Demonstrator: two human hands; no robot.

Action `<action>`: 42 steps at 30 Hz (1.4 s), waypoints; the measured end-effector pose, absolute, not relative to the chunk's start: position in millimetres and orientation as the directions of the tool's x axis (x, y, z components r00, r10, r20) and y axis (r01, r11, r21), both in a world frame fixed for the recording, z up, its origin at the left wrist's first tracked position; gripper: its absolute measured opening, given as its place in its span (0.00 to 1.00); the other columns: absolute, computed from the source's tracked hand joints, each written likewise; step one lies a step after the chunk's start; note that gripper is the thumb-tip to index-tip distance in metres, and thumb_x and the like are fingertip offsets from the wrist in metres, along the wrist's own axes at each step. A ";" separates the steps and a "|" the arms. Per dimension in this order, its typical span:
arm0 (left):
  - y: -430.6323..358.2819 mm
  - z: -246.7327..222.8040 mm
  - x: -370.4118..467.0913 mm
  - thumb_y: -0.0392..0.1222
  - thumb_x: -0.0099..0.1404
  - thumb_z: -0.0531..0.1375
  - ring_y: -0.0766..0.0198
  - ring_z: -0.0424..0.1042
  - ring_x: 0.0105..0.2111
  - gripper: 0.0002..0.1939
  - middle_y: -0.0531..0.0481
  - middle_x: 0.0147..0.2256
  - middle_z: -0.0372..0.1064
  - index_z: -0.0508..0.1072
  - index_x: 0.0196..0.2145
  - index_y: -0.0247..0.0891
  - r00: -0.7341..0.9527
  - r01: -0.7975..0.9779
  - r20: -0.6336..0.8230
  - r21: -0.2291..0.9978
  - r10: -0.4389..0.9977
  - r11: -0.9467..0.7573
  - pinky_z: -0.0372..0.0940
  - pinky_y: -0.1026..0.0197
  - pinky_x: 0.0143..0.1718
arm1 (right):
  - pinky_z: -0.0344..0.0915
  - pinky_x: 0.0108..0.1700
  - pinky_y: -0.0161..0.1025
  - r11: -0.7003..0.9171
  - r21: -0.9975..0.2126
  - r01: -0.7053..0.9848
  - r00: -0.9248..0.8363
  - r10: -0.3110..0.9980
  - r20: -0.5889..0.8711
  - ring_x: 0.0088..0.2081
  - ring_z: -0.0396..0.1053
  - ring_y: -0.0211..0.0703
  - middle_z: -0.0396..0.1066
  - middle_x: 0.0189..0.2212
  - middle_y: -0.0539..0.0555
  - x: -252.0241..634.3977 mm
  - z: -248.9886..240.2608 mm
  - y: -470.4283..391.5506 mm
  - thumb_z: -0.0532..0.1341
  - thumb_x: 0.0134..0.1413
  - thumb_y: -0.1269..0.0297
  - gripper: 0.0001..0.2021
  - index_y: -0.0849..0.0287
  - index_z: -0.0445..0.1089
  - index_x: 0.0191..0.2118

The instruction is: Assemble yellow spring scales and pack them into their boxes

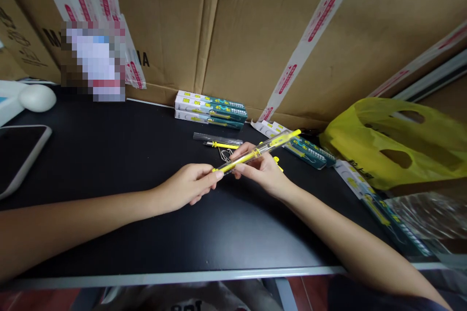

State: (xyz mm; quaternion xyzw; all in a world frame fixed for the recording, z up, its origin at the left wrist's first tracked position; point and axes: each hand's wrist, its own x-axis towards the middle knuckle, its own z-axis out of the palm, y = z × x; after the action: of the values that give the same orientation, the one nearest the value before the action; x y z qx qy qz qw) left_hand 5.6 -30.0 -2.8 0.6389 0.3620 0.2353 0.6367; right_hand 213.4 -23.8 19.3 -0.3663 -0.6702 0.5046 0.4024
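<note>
Yellow-cored clear tube (251, 156), both hands' (199, 183) (260, 170) grip closed around it.

Before you, a slim clear tube (268, 146) with a yellow rod (242, 159) inside slants up toward the right, its yellow tip (297, 132) protruding there.

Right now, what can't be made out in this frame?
All in the head view:
- Lower end of the clear tube: partly covered by the left grip.
- Yellow piece on the table: partly behind the right grip.
- White-edged screen: cut off by the left edge.
- Yellow bag: cut off by the right edge.
- Fine print on the stacked boxes: too small.
- Whatever the pixelated patch masks.
</note>
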 end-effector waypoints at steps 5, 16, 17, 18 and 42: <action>-26.7 -8.6 4.6 0.58 0.64 0.54 0.76 0.51 0.15 0.21 0.61 0.19 0.53 0.61 0.26 0.37 0.598 0.158 -0.096 0.988 0.796 0.001 0.46 0.72 0.13 | 0.66 0.29 0.33 0.181 -0.980 0.080 -0.400 0.906 0.135 0.25 0.67 0.33 0.69 0.27 0.48 213.1 17.0 -24.9 0.68 0.48 0.58 0.14 0.58 0.66 0.38; -20.6 -6.9 4.7 0.52 0.66 0.52 0.76 0.48 0.16 0.14 0.60 0.21 0.52 0.62 0.34 0.37 0.629 0.051 -0.092 0.996 0.772 0.077 0.43 0.72 0.14 | 0.66 0.28 0.33 0.149 -0.969 0.200 -0.508 0.861 0.027 0.27 0.67 0.35 0.71 0.30 0.50 222.5 26.6 -18.4 0.67 0.48 0.57 0.19 0.59 0.66 0.44; -19.9 -6.0 4.9 0.52 0.67 0.52 0.76 0.48 0.16 0.14 0.60 0.21 0.53 0.62 0.34 0.36 0.616 0.046 -0.095 0.995 0.782 0.085 0.42 0.71 0.14 | 0.65 0.28 0.33 0.176 -0.951 0.255 -0.521 0.853 0.019 0.29 0.67 0.35 0.71 0.31 0.51 229.0 31.9 -16.0 0.67 0.48 0.58 0.19 0.59 0.66 0.45; -19.2 -5.0 4.9 0.52 0.67 0.52 0.76 0.47 0.15 0.14 0.60 0.21 0.53 0.63 0.35 0.36 0.602 0.041 -0.094 0.995 0.793 0.088 0.42 0.71 0.14 | 0.64 0.29 0.33 0.222 -0.917 0.330 -0.512 0.859 0.024 0.29 0.67 0.35 0.70 0.31 0.51 236.6 37.9 -13.4 0.66 0.49 0.58 0.17 0.60 0.67 0.44; -12.7 -11.7 1.2 0.50 0.69 0.49 0.74 0.49 0.18 0.13 0.59 0.22 0.54 0.63 0.37 0.38 0.470 0.025 0.093 0.993 0.878 -0.119 0.45 0.69 0.17 | 0.59 0.34 0.35 0.531 -0.119 0.839 -0.541 0.790 -0.290 0.33 0.69 0.41 0.73 0.32 0.52 270.2 58.0 -21.6 0.56 0.48 0.75 0.10 0.56 0.68 0.35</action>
State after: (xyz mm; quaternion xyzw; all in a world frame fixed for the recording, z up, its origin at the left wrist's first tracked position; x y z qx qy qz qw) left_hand 1.2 -12.7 -11.7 0.6453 0.3497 0.3780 0.5643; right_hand 270.3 -21.6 58.0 -0.4684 -0.8692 0.1228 -0.1004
